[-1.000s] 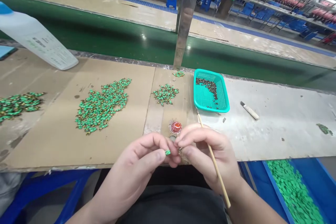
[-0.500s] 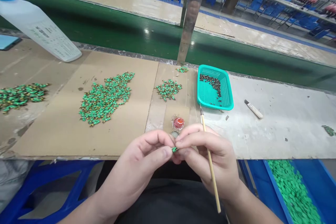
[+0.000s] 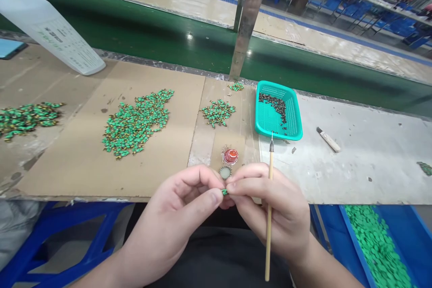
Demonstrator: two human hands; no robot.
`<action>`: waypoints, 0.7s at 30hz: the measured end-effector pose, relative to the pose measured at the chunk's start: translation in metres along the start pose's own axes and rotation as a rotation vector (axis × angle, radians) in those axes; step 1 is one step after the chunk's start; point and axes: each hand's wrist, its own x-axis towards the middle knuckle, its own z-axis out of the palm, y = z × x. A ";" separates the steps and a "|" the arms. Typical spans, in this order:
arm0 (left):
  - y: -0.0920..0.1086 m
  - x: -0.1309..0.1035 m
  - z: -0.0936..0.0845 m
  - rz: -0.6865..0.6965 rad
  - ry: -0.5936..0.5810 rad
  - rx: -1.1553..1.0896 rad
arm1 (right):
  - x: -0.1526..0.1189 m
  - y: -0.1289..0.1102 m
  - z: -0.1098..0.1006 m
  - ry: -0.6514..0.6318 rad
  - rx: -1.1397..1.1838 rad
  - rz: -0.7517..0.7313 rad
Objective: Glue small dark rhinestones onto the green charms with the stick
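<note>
A small green piece is pinched between the thumb and index finger of my left hand. My right hand is closed too, its thumb and fingertips meeting at the piece's right end. Across that hand's fingers lies a slim wooden-handled brush, its dark ferrule and thin tip pointing away from me. Just beyond the fingertips sit a round cap with glossy red content and a crown-cap-like round thing with a pale grey inside. My fingers hide part of the piece.
Piles of small green-and-gold pieces lie on cardboard. A turquoise basket holds small dark parts. A knife-like tool rests at right. A white bottle leans at left. Below right, a blue bin contains green discs.
The brush in my right hand has swung more upright, its tip moving right and its lower end left. Both hands keep their pinch on the green piece. The view has shifted slightly.
</note>
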 end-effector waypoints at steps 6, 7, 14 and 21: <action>0.004 0.001 0.004 0.022 0.053 0.040 | 0.003 0.000 0.000 -0.005 -0.098 -0.062; 0.004 0.001 0.004 0.022 0.054 0.041 | 0.003 0.000 0.000 -0.008 -0.072 -0.054; 0.005 -0.001 0.005 0.018 0.069 0.055 | -0.001 -0.002 0.002 0.104 0.233 0.264; 0.007 -0.005 0.006 0.038 0.088 0.106 | 0.000 -0.009 0.005 0.098 0.308 0.355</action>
